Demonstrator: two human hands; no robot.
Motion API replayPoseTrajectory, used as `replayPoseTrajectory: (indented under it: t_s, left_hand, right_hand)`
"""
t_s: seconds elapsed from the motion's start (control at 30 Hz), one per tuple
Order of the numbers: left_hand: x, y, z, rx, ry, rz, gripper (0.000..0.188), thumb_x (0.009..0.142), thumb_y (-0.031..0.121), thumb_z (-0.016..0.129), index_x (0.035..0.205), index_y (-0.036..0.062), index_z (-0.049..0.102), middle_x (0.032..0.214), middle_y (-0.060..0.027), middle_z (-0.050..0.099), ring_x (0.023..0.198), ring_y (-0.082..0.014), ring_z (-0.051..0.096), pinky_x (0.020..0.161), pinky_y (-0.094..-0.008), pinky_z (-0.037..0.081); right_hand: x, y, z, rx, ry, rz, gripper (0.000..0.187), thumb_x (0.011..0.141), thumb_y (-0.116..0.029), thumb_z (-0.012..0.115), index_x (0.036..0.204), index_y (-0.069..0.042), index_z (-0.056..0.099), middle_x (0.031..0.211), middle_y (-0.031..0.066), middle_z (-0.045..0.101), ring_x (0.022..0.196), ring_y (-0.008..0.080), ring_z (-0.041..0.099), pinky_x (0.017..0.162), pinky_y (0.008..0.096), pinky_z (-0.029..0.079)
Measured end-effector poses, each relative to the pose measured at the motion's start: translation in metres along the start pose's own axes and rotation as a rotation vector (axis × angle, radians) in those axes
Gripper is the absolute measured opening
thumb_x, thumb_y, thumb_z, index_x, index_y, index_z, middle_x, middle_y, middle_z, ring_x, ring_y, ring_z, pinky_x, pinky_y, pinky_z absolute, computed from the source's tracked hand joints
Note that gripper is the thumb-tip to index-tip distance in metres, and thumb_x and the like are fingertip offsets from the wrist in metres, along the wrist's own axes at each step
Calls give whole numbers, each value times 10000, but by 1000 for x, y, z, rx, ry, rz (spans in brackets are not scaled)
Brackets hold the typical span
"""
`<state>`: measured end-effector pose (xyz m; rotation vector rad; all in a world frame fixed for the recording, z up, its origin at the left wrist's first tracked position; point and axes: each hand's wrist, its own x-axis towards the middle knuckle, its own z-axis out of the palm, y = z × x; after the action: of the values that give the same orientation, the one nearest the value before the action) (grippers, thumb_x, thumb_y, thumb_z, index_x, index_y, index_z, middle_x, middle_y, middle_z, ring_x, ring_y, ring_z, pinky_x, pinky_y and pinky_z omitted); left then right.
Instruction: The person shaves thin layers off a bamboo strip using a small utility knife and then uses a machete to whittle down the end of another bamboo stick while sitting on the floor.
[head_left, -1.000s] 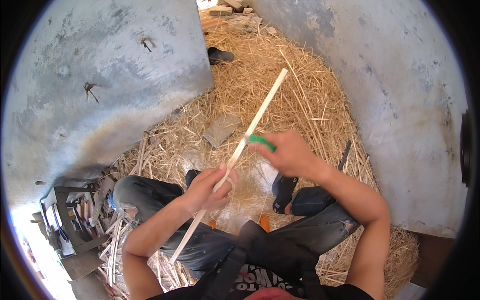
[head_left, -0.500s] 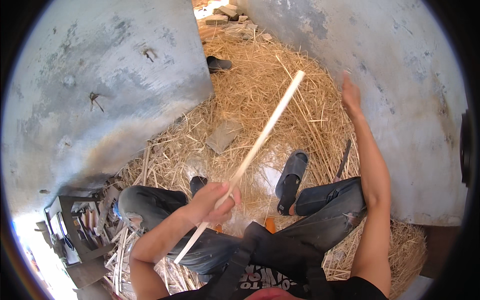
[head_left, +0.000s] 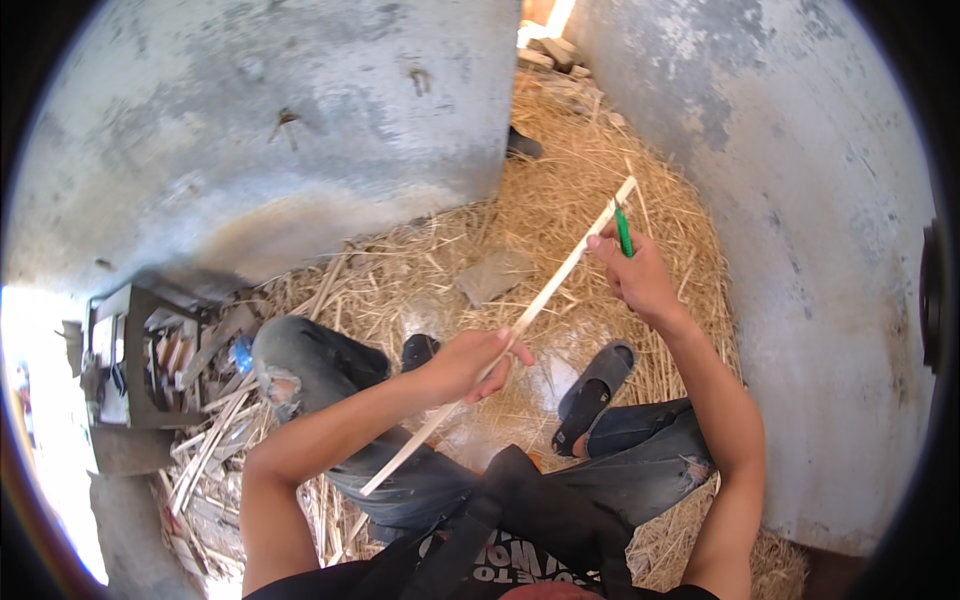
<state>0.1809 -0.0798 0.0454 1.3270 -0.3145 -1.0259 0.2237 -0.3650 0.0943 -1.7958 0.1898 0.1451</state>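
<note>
A long pale wooden stick (head_left: 560,279) slants from above my left thigh up to the far right. My left hand (head_left: 472,366) is closed round it near its middle. My right hand (head_left: 635,270) grips a green-handled knife (head_left: 623,232), whose small blade lies against the stick close to its far end. A thin strip stands out beside that end; whether it is a shaving or straw behind cannot be made out.
Straw and shavings (head_left: 590,140) cover the floor between two grey walls (head_left: 350,120). A dark frame-like stand (head_left: 140,350) with sticks beside it is at the left. A grey slipper (head_left: 600,380) is on my right foot; bricks (head_left: 550,55) lie far off.
My right hand has come in from the right wall to the stick's far end, and the green knife now shows in it. The left hand and stick have shifted slightly right; the view has turned.
</note>
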Motion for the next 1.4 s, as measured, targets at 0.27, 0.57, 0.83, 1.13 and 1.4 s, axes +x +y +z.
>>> replayPoseTrajectory:
  t_s: [0.27,0.57,0.83,1.13,1.4]
  left_hand:
    - [-49,-1,-7,136,81,210,430,1110,356,410,1362,48,573,670,3,590,629,-88,608,624,-262,513]
    - [-104,-16,38,65,232,498,391,1112,275,419,1387,39,565,693,-13,619,519,-33,518,491,-185,403]
    - [-87,-25,84,-92,443,609,393,1085,228,508,1421,25,523,807,-18,626,664,-67,589,604,-206,481]
    - [-70,-39,96,119,529,618,367,1019,180,634,1338,-1,610,859,-53,661,745,-100,650,646,-256,533]
    - [-97,-41,72,844,903,1106,362,896,78,707,1249,18,658,1006,-112,700,870,-218,685,698,-337,546]
  right_hand:
    - [2,-61,38,73,142,-311,182,960,-228,695,982,-47,695,609,-66,472,512,32,404,462,239,297]
    - [-57,-113,21,205,164,-563,196,1002,-217,639,1081,-59,724,561,-113,389,457,16,351,415,226,241]
    - [-141,-86,103,-42,-91,-480,313,982,-158,678,1258,-17,636,630,-75,520,562,11,474,522,214,384]
    - [-144,-49,113,-125,-72,-470,283,969,-109,691,1220,11,642,699,-40,587,625,18,510,582,211,401]
    - [-154,-46,82,-453,6,-621,157,936,-90,656,1043,21,684,645,129,607,572,218,588,552,375,437]
